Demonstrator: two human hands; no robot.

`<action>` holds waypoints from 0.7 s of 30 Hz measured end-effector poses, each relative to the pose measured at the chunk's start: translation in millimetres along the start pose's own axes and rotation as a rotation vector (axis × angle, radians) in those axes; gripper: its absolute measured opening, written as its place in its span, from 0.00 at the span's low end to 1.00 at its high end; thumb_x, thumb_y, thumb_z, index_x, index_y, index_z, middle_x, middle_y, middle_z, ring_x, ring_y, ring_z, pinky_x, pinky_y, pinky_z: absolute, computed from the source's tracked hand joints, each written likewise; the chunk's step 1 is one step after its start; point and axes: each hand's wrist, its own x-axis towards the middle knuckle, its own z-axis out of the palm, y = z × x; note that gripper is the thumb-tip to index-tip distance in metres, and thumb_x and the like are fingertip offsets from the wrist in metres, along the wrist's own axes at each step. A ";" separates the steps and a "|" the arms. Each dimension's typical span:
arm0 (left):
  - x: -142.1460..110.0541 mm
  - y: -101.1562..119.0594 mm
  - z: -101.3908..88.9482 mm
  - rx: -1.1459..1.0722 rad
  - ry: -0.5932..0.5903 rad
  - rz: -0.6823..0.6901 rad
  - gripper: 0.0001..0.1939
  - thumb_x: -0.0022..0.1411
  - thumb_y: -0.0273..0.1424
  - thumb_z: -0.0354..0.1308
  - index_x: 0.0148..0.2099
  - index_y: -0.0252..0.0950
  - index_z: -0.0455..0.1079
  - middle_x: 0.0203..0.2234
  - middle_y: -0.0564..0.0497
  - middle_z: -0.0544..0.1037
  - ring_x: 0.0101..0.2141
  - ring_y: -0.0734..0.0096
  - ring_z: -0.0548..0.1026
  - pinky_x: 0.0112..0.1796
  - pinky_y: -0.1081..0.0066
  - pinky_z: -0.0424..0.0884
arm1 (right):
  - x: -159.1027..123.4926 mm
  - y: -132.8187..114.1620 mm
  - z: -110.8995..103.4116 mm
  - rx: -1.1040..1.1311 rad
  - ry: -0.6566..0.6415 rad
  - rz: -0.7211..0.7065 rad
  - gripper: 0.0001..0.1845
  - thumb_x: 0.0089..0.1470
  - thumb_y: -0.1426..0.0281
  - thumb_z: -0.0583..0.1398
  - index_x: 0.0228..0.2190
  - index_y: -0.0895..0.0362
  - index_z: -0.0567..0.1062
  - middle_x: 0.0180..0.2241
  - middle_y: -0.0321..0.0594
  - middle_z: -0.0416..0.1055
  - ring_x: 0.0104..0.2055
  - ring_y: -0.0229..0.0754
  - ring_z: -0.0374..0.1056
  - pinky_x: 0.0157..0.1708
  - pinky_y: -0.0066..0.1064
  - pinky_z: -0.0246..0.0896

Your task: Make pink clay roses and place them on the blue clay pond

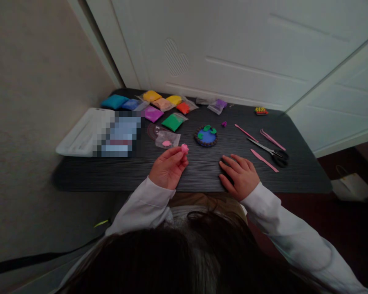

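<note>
Between the thumb and fingers of my left hand (pixel 169 166) is a small pink clay piece (pixel 185 148), shaped like a little flower or bud. My right hand (pixel 241 175) rests palm down on the dark table, fingers apart, holding nothing. Just beyond the left fingertips lies a clear bag (pixel 175 137) with pink clay (pixel 167 143) in it. Farther out, between both hands, sits a round clay pond (pixel 206 136) with a blue middle, a dark beaded rim and green leaf shapes on top.
Right of the pond lie black-handled scissors (pixel 268 151) and several pink modelling tools (pixel 264 160). A small purple clay piece (pixel 224 123) sits near the pond. Bags of coloured clay (pixel 152 96) line the back left. A white tray (pixel 79 134) and a blurred screen (pixel 119 134) occupy the left end.
</note>
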 end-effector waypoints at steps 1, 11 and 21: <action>-0.2 0.0 0.1 -0.001 0.001 0.001 0.08 0.44 0.22 0.59 0.31 0.34 0.72 0.27 0.55 0.76 0.26 0.82 0.71 0.28 0.79 0.69 | -0.4 1.6 1.1 0.016 0.004 -0.003 0.22 0.52 0.61 0.49 0.47 0.55 0.64 0.52 0.38 0.59 0.56 0.49 0.48 0.51 0.46 0.44; -0.6 0.5 -1.2 -0.003 -0.020 0.000 0.08 0.44 0.23 0.60 0.31 0.35 0.72 0.27 0.55 0.75 0.26 0.82 0.71 0.28 0.79 0.68 | 2.7 28.2 7.4 0.454 0.092 0.064 0.18 0.53 0.67 0.50 0.45 0.56 0.67 0.50 0.43 0.62 0.51 0.41 0.57 0.50 0.37 0.53; -1.3 1.4 -0.4 0.012 -0.002 -0.012 0.08 0.43 0.23 0.60 0.30 0.35 0.72 0.27 0.55 0.75 0.27 0.81 0.71 0.29 0.78 0.68 | -0.5 12.6 8.5 0.084 0.082 -0.059 0.19 0.51 0.65 0.51 0.45 0.54 0.68 0.52 0.45 0.58 0.51 0.49 0.55 0.48 0.45 0.51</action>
